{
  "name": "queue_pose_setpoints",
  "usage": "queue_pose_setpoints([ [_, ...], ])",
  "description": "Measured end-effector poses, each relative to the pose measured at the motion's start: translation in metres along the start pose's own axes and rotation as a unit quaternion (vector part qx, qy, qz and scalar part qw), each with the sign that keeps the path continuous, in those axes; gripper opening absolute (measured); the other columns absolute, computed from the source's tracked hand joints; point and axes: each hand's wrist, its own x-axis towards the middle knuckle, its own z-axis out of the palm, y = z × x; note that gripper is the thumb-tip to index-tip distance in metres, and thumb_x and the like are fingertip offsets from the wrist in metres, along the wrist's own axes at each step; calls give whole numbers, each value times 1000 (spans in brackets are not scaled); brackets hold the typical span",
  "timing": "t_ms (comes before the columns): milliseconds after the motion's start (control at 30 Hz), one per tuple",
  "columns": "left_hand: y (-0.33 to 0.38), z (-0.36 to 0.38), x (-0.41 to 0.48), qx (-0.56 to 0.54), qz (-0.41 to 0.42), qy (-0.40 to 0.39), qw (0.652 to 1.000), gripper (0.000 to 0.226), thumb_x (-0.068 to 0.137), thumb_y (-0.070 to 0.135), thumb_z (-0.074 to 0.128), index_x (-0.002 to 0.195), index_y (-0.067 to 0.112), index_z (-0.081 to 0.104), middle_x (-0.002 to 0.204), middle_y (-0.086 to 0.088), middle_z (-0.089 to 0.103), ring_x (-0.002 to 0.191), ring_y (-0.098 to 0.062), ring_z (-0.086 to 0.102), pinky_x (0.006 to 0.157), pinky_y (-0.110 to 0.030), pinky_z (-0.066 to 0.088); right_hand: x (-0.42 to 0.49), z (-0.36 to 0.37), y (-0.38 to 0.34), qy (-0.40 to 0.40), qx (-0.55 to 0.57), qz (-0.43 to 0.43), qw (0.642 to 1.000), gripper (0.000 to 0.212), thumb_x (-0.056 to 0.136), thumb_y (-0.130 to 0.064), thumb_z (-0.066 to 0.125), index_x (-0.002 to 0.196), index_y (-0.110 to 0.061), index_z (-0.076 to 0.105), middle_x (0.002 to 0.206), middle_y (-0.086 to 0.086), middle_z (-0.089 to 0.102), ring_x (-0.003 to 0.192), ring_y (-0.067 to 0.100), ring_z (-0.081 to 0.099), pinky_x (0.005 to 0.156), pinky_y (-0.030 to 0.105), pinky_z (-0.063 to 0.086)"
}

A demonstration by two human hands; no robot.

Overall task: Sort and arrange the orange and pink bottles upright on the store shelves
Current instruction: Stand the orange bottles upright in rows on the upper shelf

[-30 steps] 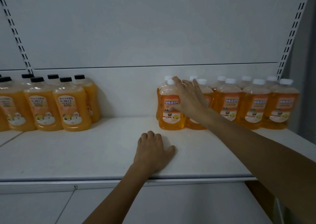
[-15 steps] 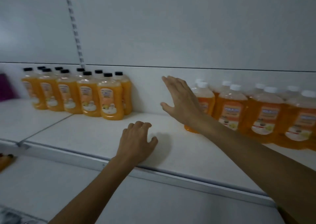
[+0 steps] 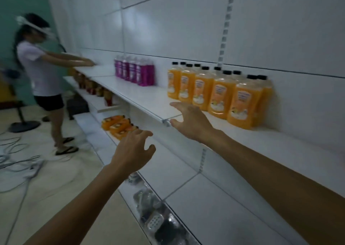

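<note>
Several orange bottles with black caps [image 3: 220,95] stand upright in two rows on the white upper shelf [image 3: 141,99]. Further left on that shelf stands a cluster of pink bottles [image 3: 135,73]. Several orange bottles [image 3: 117,126] lie on their sides on a lower shelf. My right hand [image 3: 190,121] hovers open at the shelf's front edge, just left of the black-capped bottles, holding nothing. My left hand [image 3: 132,149] is in the air below the shelf edge, fingers loosely curled and empty, just right of the lying bottles.
Another person [image 3: 41,73] stands at the far left, reaching onto the same shelf. Dark and red bottles [image 3: 93,87] line a middle shelf. Cables [image 3: 18,162] and a stand base [image 3: 24,126] lie on the floor. Packaged goods [image 3: 155,218] sit on the bottom shelf.
The view has swung far left, away from the white-capped bottles. My right hand let go of a bottle and moved left; my left hand lifted off the shelf.
</note>
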Motion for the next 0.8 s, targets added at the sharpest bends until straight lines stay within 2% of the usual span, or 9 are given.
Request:
queue_pose_setpoints([
  [133,-70,-15,11,-8,-21,-9,1000,40,92,30,55,130,18,51,137,0,50,121,-17,49,94,-24,40,45,60,-49,-25,40,-30,998,48,89,-20,58,135,-11,48,134,9,54,120,26,50,100,37,44],
  [267,-147,-22,29,2,-26,-39,999,38,92,31,54,129,21,51,134,1,50,117,-14,50,92,-23,40,93,116,-89,-58,89,-20,994,47,88,-19,59,134,-10,50,130,12,57,117,26,54,99,37,44],
  [400,-215,-23,42,3,-33,-63,997,37,92,29,54,129,21,52,134,1,50,120,-13,47,96,-23,40,132,171,-109,-75,149,29,985,38,89,-24,60,124,-10,57,117,11,63,106,26,58,93,41,49],
  [500,-258,-21,52,4,-31,-65,997,39,92,29,54,130,22,50,135,2,49,122,-13,44,97,-21,37,152,211,-113,-89,181,74,977,32,88,-19,59,119,-9,59,111,9,63,103,25,58,91,40,50],
  [600,-291,-18,67,5,-36,-75,997,41,92,29,53,132,21,47,136,2,47,123,-13,43,97,-21,35,171,244,-113,-103,189,100,971,38,88,-20,59,125,-12,55,115,6,60,106,23,56,92,37,48],
  [800,-340,-1,121,-8,-46,-68,997,41,92,28,53,132,20,48,137,1,47,125,-15,42,99,-25,35,229,300,-107,-88,195,85,973,49,92,-25,57,139,-21,44,126,2,56,113,20,54,90,29,46],
])
